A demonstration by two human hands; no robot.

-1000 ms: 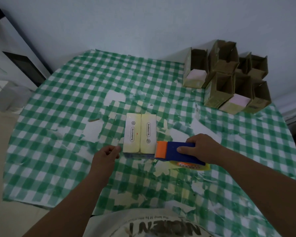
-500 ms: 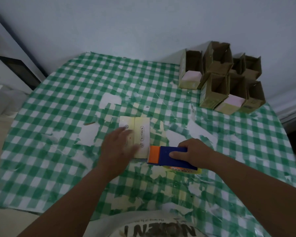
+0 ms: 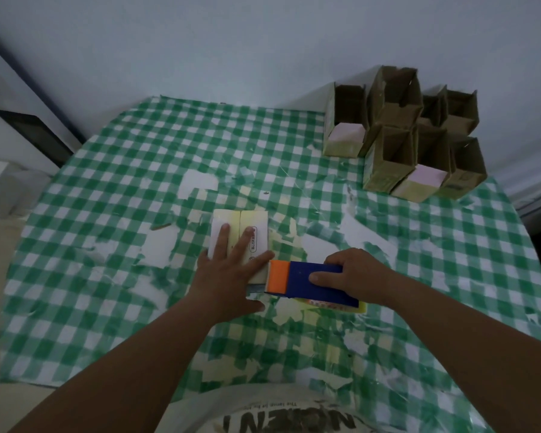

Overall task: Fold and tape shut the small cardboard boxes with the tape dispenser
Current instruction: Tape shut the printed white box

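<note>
A small pale yellow cardboard box [image 3: 253, 221] lies in the middle of the table with its two top flaps folded shut. My left hand [image 3: 228, 273] rests flat on top of it, fingers spread, and covers its near half. My right hand [image 3: 353, 276] grips a blue tape dispenser [image 3: 313, 281] with an orange front. The orange end touches the box's near right corner. A yellow tape roll shows under the dispenser.
A cluster of several open cardboard boxes [image 3: 403, 135] is stacked at the back right against the wall. The green checked tablecloth [image 3: 122, 198] is torn in many patches. The table's left edge drops off beside a dark piece of furniture [image 3: 28, 135].
My left hand moved from the table beside the box onto the box's top and now lies flat on it. The dispenser stayed at the box's near right corner.
</note>
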